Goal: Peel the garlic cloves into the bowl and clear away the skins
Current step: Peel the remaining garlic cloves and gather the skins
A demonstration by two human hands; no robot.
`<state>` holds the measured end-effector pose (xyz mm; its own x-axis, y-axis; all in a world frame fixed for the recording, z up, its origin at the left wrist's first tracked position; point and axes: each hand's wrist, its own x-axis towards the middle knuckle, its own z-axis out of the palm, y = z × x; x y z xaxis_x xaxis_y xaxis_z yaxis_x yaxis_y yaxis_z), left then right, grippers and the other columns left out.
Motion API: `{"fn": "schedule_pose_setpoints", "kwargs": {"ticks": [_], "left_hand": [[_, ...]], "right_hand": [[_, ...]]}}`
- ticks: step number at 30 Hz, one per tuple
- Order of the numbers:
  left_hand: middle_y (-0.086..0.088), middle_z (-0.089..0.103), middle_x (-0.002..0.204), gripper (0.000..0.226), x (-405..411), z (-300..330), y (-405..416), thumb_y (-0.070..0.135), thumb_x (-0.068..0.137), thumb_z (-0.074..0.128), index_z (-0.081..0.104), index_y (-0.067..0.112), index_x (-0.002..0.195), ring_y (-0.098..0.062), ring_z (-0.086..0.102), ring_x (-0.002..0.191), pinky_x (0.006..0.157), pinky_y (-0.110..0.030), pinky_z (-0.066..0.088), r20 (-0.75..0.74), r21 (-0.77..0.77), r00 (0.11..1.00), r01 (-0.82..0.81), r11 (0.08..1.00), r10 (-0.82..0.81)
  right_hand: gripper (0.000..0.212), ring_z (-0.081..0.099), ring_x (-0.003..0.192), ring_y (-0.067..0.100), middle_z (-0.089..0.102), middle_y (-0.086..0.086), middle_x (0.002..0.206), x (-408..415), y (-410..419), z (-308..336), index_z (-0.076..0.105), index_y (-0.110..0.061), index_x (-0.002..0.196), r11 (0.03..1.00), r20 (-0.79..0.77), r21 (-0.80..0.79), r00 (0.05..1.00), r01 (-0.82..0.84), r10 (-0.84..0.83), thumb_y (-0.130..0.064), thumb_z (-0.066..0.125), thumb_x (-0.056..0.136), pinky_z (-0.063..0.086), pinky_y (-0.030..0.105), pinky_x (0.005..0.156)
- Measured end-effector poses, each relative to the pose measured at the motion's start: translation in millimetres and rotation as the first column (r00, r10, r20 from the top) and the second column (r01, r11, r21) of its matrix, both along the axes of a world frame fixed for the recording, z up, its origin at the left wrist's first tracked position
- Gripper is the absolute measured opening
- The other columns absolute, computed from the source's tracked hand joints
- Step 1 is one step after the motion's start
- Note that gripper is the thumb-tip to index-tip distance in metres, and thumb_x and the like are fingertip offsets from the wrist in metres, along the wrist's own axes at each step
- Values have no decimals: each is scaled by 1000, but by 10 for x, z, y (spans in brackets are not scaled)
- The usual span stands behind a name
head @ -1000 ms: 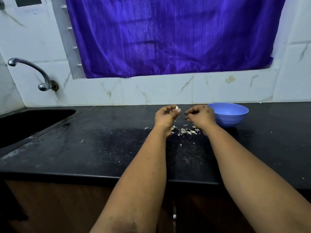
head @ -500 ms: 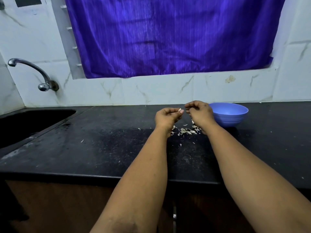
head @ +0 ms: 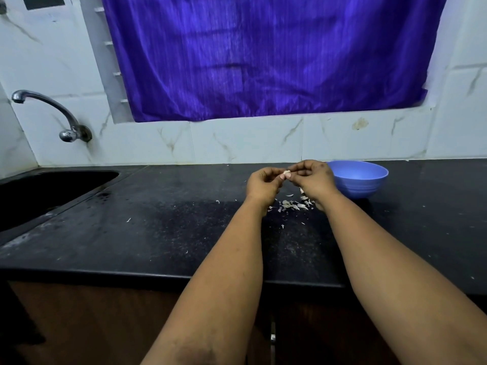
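A small pale garlic clove (head: 285,174) is pinched between the fingertips of my left hand (head: 263,184) and my right hand (head: 313,177), held above the black counter (head: 158,227). Both hands have curled fingers meeting at the clove. A blue plastic bowl (head: 363,180) stands on the counter just right of my right hand; what lies inside it is hidden. A small heap of pale garlic skins (head: 293,204) lies on the counter beneath and between my wrists, with a few flakes scattered to the left.
A dark sink (head: 44,191) is sunk into the counter at the left, with a metal tap (head: 52,111) on the tiled wall above it. A purple curtain (head: 263,56) hangs behind. The counter's front edge runs under my forearms.
My right hand has moved left and up to meet my left hand, and both now pinch the clove; a second ago they were slightly apart.
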<state>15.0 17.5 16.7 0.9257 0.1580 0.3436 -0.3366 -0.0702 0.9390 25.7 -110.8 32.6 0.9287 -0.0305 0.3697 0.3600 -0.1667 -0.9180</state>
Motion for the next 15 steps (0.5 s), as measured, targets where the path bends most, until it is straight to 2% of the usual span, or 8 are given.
{"fn": "schedule_pose_setpoints", "kwargs": {"ticks": [3, 5, 8, 11, 15], "left_hand": [[3, 68, 79, 9, 30, -16, 15, 9, 87, 69, 70, 10, 95, -3, 56, 66, 61, -16, 46, 29, 89, 999, -37, 995, 34], [3, 69, 79, 7, 36, -20, 23, 10, 86, 69, 71, 13, 92, -1, 58, 65, 63, -17, 47, 37, 114, 998, -52, 992, 48], [3, 69, 79, 7, 45, -26, 27, 9, 86, 70, 71, 15, 89, 1, 58, 64, 64, -17, 47, 45, 129, 997, -61, 990, 55], [2, 69, 80, 8, 50, -25, 26, 8, 85, 70, 72, 11, 92, 6, 58, 61, 62, -13, 46, 55, 133, 996, -70, 989, 64], [-5, 72, 85, 10, 42, -18, 16, 7, 84, 71, 73, 8, 94, 4, 60, 63, 65, -15, 48, 74, 103, 995, -77, 992, 70]], "right_hand": [[16, 67, 78, 17, 71, 12, 84, -18, -22, 7, 67, -12, 79, 998, -54, 62, 998, -29, 32, -2, 79, 75, 57, 27, 77], [16, 68, 77, 17, 71, 11, 82, -28, -32, 15, 67, -9, 78, 996, -79, 81, 996, -38, 44, -1, 80, 74, 57, 24, 73], [16, 67, 76, 17, 70, 9, 80, -40, -36, 22, 67, -9, 75, 994, -96, 97, 994, -46, 55, -1, 80, 72, 55, 23, 67], [15, 68, 77, 16, 71, 8, 79, -49, -36, 28, 67, -9, 73, 993, -96, 108, 994, -42, 53, -1, 80, 71, 55, 24, 68], [18, 68, 73, 15, 70, 6, 74, -43, -18, 21, 66, -11, 68, 991, -86, 131, 996, -8, 20, 1, 80, 72, 57, 24, 69]]}}
